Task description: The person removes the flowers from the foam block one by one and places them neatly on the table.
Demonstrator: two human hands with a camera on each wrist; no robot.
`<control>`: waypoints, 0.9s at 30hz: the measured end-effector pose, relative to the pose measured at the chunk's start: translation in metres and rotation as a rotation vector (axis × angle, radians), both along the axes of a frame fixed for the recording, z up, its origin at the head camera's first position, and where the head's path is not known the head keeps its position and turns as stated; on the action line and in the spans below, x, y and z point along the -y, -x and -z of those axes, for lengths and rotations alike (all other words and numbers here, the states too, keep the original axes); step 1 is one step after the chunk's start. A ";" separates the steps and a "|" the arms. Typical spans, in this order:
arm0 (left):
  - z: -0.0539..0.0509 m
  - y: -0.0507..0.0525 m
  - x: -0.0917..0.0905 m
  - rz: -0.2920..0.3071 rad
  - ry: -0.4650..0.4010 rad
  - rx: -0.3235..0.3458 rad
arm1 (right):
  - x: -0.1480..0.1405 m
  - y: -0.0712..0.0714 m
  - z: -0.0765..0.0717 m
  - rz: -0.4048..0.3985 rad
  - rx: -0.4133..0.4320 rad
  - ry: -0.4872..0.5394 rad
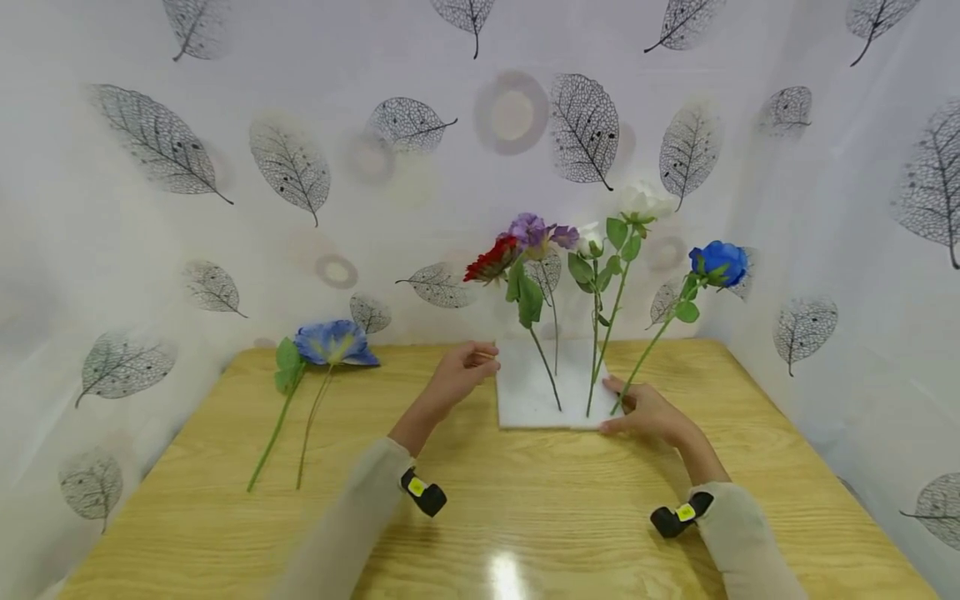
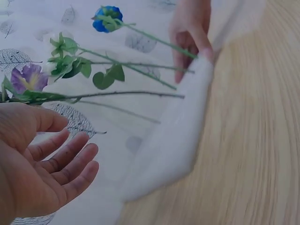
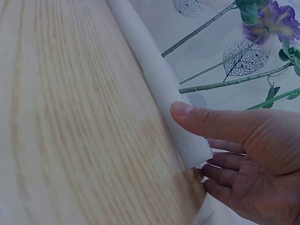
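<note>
A white foam board [image 1: 525, 408] lies flat on the table with several artificial flowers standing in it. They are a red flower [image 1: 492, 260], a purple flower [image 1: 531, 233], two white flowers [image 1: 643, 204] and a blue rose [image 1: 718, 263] leaning right. My right hand [image 1: 647, 414] grips the board's near right corner; in the right wrist view its thumb [image 3: 201, 119] presses the front edge and the other fingers lie along the side. By the board's left edge is my left hand [image 1: 463, 375], its fingers loosely bent and holding nothing, apart from the board in the left wrist view.
Two more stems lie on the wooden table [image 1: 465, 533] at the left, one with a blue flower head [image 1: 333, 342] and one with green leaves [image 1: 287, 365]. A white curtain [image 1: 420, 50] with leaf prints hangs behind and along both sides.
</note>
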State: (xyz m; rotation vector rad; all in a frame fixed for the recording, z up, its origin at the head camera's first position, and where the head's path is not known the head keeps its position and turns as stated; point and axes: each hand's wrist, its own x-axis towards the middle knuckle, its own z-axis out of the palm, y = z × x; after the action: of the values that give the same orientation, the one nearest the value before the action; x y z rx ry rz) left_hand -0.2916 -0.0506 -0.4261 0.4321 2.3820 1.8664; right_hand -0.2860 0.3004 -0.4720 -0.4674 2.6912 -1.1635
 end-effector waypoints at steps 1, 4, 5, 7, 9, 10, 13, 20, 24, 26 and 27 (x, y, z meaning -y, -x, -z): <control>0.001 0.001 -0.007 0.013 -0.024 0.008 | 0.000 0.000 0.000 0.000 0.001 0.002; 0.004 0.005 -0.025 0.028 -0.068 0.037 | 0.001 0.000 0.001 0.004 0.002 0.009; 0.005 0.007 -0.030 0.027 -0.079 0.047 | 0.001 0.000 0.001 0.005 0.002 0.008; 0.007 0.009 -0.040 0.024 -0.103 0.064 | 0.002 0.000 0.001 0.007 -0.001 0.001; 0.009 0.012 -0.048 0.017 -0.127 0.081 | 0.003 0.001 0.001 0.009 -0.003 0.000; 0.010 0.013 -0.052 0.014 -0.138 0.089 | 0.004 0.001 0.002 0.009 -0.002 0.000; 0.013 0.014 -0.060 0.008 -0.168 0.107 | 0.004 0.001 0.003 0.004 -0.002 -0.003; 0.023 0.015 -0.073 0.006 -0.199 0.116 | 0.005 -0.001 0.000 0.014 -0.012 -0.014; 0.032 0.016 -0.077 0.023 -0.198 0.117 | 0.004 -0.002 -0.002 0.027 -0.004 -0.024; 0.036 0.017 -0.078 0.031 -0.205 0.126 | 0.003 -0.002 -0.003 0.030 -0.001 -0.025; 0.037 0.018 -0.079 0.033 -0.210 0.130 | 0.003 -0.002 -0.003 0.029 0.000 -0.024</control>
State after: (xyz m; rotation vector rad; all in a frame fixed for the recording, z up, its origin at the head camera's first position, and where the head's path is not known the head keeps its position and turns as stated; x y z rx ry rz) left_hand -0.3092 0.0284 -0.4635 0.3509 2.0951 2.0704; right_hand -0.2843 0.2977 -0.4691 -0.4254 2.7173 -1.1381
